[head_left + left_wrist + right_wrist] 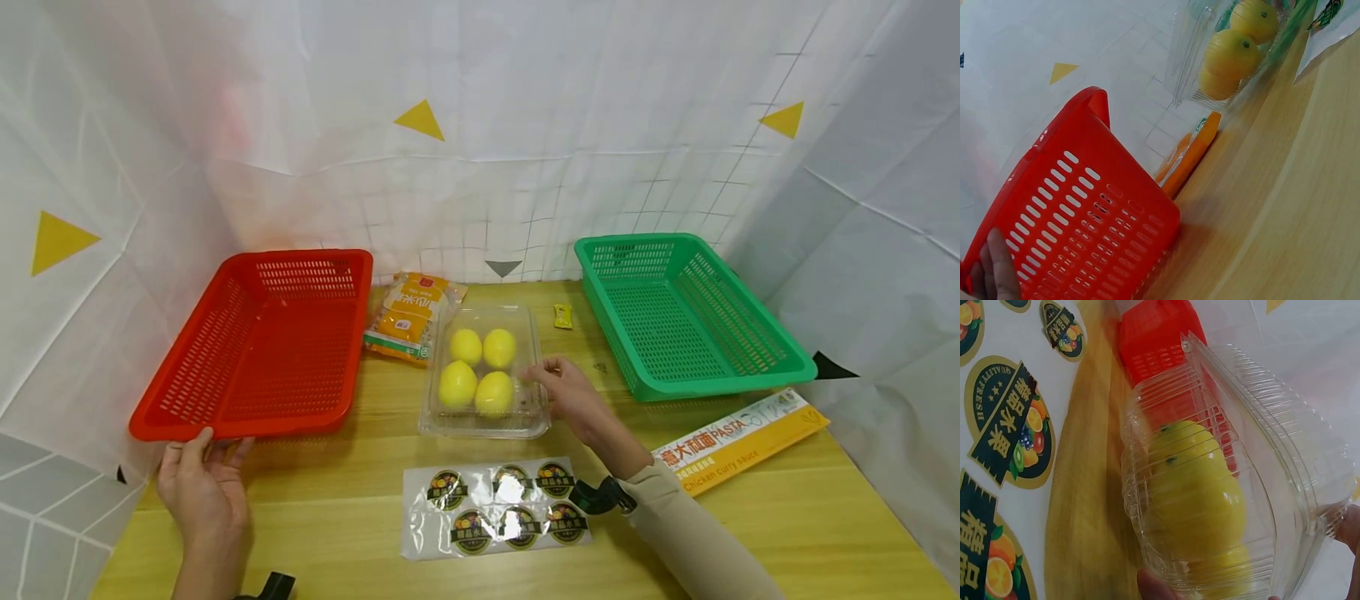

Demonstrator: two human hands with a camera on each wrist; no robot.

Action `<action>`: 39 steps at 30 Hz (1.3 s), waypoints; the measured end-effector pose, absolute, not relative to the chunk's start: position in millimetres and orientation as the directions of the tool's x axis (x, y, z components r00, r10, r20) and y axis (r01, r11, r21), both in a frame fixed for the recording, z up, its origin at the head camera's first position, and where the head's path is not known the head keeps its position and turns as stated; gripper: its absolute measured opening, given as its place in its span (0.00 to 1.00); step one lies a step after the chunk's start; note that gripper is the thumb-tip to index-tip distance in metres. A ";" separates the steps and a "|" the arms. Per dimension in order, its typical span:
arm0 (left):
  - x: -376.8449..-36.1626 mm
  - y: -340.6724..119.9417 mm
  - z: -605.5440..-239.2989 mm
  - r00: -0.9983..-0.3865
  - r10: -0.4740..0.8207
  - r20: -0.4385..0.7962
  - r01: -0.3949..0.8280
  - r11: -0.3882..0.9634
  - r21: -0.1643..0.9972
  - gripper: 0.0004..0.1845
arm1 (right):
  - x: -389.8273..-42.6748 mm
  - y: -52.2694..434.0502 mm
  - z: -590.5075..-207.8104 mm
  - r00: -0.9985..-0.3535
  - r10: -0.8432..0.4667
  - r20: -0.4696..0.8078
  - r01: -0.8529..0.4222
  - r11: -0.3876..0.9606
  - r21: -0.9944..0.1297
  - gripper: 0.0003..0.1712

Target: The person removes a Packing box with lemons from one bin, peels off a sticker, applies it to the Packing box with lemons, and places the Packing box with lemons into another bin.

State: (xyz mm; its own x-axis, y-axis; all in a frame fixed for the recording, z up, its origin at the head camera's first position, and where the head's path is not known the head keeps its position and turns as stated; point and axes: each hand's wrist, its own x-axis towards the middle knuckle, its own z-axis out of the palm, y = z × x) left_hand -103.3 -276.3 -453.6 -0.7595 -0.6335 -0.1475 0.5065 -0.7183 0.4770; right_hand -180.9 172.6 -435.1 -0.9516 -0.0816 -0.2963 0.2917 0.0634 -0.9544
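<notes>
My left hand (202,492) grips the front rim of a red plastic basket (300,333), thumb over the edge and fingers against the outer wall. In the left wrist view, those fingers (1000,265) lie along the slotted side. At the middle of the table is a clear plastic clamshell box (483,425) with several yellow lemons (495,393) inside. My right hand (573,400) holds its right side. The right wrist view shows the box's lid (1266,437) standing slightly raised, with fingertips at the lid edge and at the base.
A sheet of round fruit stickers (495,508) lies in front of the box. Behind are an orange food packet (408,317) and a small yellow sachet (562,316). To the right, a green basket (675,333) stands behind a pasta box (742,442). White sheeting (510,75) encloses the table.
</notes>
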 end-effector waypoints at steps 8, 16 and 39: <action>-102.5 -276.4 -453.2 -0.757 -0.635 -0.157 0.501 -0.717 0.485 0.07 | -184.0 171.9 -440.7 -0.946 -0.076 -0.314 0.309 0.078 -0.948 0.24; -102.7 -275.9 -450.8 -0.760 -0.632 -0.150 0.497 -0.715 0.491 0.09 | -184.7 172.6 -444.4 -0.953 -0.078 -0.294 0.284 0.115 -0.952 0.27; -100.8 -275.6 -449.7 -0.766 -0.620 -0.169 0.484 -0.730 0.482 0.15 | -184.5 174.7 -447.5 -0.963 -0.077 -0.260 0.245 0.161 -0.956 0.24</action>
